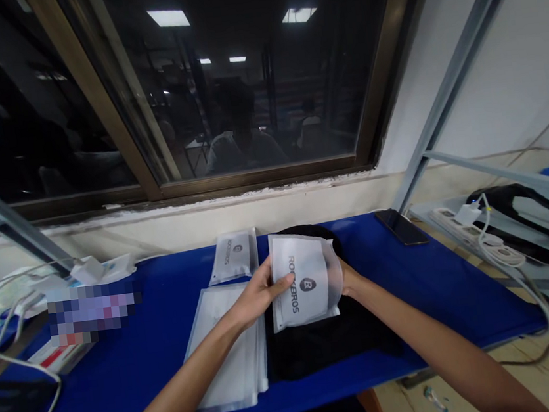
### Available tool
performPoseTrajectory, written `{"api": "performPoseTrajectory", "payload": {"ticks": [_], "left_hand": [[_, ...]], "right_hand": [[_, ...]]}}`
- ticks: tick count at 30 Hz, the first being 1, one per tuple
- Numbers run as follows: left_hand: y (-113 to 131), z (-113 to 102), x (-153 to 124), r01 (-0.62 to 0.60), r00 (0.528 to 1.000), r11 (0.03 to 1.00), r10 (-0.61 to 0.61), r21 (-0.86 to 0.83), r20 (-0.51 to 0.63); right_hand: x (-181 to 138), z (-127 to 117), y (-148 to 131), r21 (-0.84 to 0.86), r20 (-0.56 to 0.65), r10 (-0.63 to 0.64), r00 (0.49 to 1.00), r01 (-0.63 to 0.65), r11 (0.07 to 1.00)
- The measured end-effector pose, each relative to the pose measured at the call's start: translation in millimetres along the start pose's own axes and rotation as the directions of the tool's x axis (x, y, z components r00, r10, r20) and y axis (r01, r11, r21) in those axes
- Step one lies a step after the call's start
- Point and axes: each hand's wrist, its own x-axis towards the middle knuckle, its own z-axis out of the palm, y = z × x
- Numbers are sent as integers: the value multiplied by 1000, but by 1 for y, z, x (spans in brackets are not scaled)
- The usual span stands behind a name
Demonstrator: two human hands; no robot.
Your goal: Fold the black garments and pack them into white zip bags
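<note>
A frosted zip bag with ROCKBROS printed on it is held up above the blue table. My left hand is closed on the bag's left side, thumb across its front. At its bulging right end is my right hand, touching the bag; its fingers are hidden, and I cannot tell whether they are behind or inside it. Below lies black fabric. A filled ROCKBROS bag rests behind my left hand. Several flat frosted bags lie stacked under my left forearm.
The blue table stands against a window wall. A phone lies at its back right. Power strips with white cables are on the right, with more chargers at left. Metal posts rise at both sides.
</note>
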Motion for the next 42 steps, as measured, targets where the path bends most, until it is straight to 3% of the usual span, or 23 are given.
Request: {"api": "performPoseTrajectory", "payload": {"ticks": [4, 10, 15, 17, 21, 23, 27, 30, 34, 38, 40, 42], "left_hand": [[-1, 3, 0, -29, 999, 1000, 28, 10, 27], [6, 0, 2, -41, 998, 999, 40, -22, -54], [-4, 3, 0, 23, 1000, 1000, -23, 9, -19], [-10, 5, -1, 57, 998, 998, -57, 31, -27], [-8, 3, 2, 85, 984, 995, -93, -54, -151], [-3, -1, 4, 56, 970, 990, -84, -128, -229], [3, -6, 7, -49, 941, 982, -16, -183, -338], [1, -1, 5, -9, 958, 987, -37, -160, -284], [-1, 2, 2, 48, 959, 984, -93, -169, -266], [6, -4, 6, -53, 876, 947, -108, -317, -469], [8, -6, 9, -117, 841, 919, -110, -376, -530], [7, -8, 12, -135, 841, 906, -109, -401, -530]], "right_hand": [[1, 1, 2, -43, -174, -34, 984, 27, 999], [-1, 3, -5, 42, -63, -87, 994, 89, 995], [5, 0, -2, 31, -179, -67, 981, 74, 997], [5, 1, -4, 27, -163, -51, 985, 56, 998], [1, 5, -19, 61, -17, -139, 990, 140, 988], [1, 5, -28, 69, -57, -197, 979, 200, 977], [4, 2, -32, -30, -120, -219, 968, 217, 976], [4, 4, -23, -131, -84, -274, 958, 262, 956], [-1, 10, -18, -252, -74, -380, 922, 351, 902], [-3, 10, -25, -313, -166, -563, 810, 498, 809], [-3, 11, -25, -269, -88, -493, 865, 456, 848], [-1, 13, -20, -222, 30, -349, 937, 346, 911]]}}
